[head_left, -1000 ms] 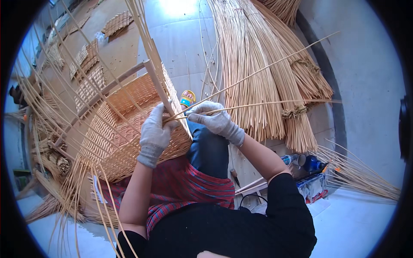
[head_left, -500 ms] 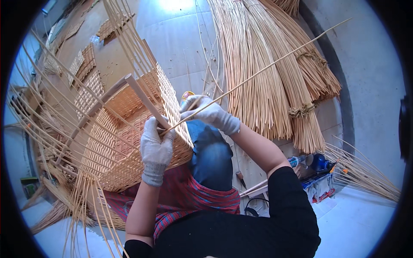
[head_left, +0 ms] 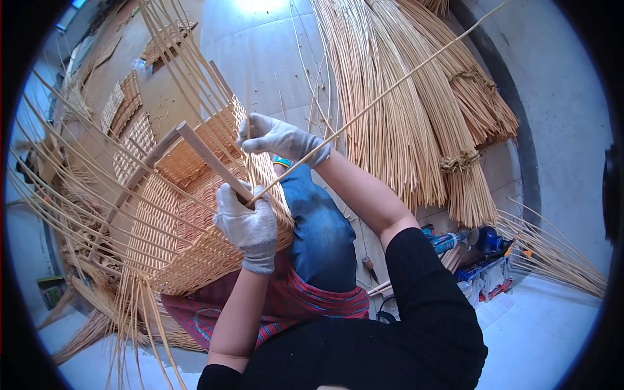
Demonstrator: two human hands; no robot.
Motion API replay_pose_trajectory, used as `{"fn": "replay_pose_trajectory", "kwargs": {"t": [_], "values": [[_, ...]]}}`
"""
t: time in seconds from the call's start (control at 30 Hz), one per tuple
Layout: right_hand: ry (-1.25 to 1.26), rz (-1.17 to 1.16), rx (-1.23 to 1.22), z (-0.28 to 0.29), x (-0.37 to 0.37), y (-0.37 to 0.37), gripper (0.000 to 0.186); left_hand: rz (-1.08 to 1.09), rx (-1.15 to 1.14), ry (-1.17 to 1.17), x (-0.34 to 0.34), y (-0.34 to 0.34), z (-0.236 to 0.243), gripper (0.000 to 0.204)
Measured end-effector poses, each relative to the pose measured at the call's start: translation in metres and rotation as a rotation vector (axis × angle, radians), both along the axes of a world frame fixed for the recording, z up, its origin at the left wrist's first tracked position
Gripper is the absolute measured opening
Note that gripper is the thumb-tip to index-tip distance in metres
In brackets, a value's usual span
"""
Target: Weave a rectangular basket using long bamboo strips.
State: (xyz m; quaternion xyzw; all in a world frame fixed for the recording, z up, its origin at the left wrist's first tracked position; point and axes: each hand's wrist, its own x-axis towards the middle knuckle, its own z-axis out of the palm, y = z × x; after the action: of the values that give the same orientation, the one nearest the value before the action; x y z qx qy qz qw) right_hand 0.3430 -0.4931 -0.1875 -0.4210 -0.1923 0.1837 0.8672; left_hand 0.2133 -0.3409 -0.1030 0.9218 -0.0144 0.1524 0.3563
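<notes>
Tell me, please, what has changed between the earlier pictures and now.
The right hand has moved forward and leftward, farther from the left hand, with a thin strand in its fingers; the long strand now passes by its wrist rather than its fingers. The wooden post on the basket leans further left. The left hand stays closed around the post's lower end; the rod bundles lie as before.

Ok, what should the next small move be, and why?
Perhaps have the right hand draw the thin strand snug toward the wooden bar: it seems to pinch that strand, while the left hand holds the bar's lower end, where the long cane also meets it.
</notes>
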Motion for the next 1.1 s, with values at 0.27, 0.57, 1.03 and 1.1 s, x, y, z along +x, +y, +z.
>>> {"fn": "replay_pose_trajectory", "kwargs": {"t": [0.27, 0.57, 1.03, 1.1], "values": [[-0.630, -0.155, -0.524, 0.072, 0.001, 0.044, 0.072, 0.072, 0.096, -0.053, 0.001, -0.006, 0.003, 0.025], [-0.186, -0.126, 0.205, 0.022, 0.049, 0.006, 0.037, -0.025, -0.020, -0.038, 0.001, -0.011, 0.004, 0.025], [-0.004, -0.641, 0.198, 0.081, -0.141, -0.015, 0.072, -0.285, 0.019, -0.183, -0.026, 0.042, 0.017, 0.061], [-0.147, -0.774, -0.012, 0.107, -0.140, -0.015, 0.060, -0.366, 0.146, -0.187, -0.034, 0.050, 0.015, 0.061]]}}
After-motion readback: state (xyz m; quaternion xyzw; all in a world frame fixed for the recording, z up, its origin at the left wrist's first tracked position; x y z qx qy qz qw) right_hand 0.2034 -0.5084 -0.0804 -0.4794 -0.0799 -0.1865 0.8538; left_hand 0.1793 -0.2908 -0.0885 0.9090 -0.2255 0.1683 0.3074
